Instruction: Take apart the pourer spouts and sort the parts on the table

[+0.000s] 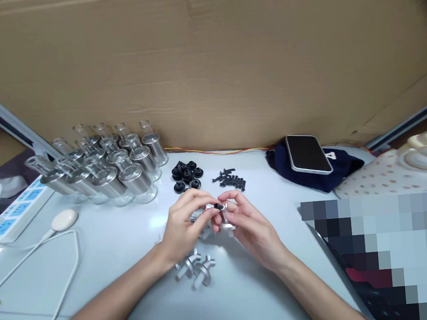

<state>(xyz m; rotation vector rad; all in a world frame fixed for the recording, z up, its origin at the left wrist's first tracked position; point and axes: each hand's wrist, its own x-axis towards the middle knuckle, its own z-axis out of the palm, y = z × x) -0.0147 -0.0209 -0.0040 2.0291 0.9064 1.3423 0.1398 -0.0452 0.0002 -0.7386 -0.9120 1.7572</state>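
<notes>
My left hand (183,224) is closed, its thumb and fingertips pinching a small black part (217,206). My right hand (256,228) has its fingers wrapped round a silver pourer spout (228,225), partly hidden by the fingers. Black part and spout meet between the two hands; whether one sits inside the other I cannot tell. Silver pourer spouts (203,270) lie on the table below my left hand, and more are partly hidden behind it. Beyond my hands are a pile of round black stoppers (188,174) and a cluster of small black strips (232,179).
Several glass bottles with metal sleeves (137,176) stand at the back left. A white power strip (18,210) and a cable with a round white disc (65,220) lie left. At right are a phone (309,153) on dark cloth (284,167), tape rolls (425,157) and a blurred-out object (387,255).
</notes>
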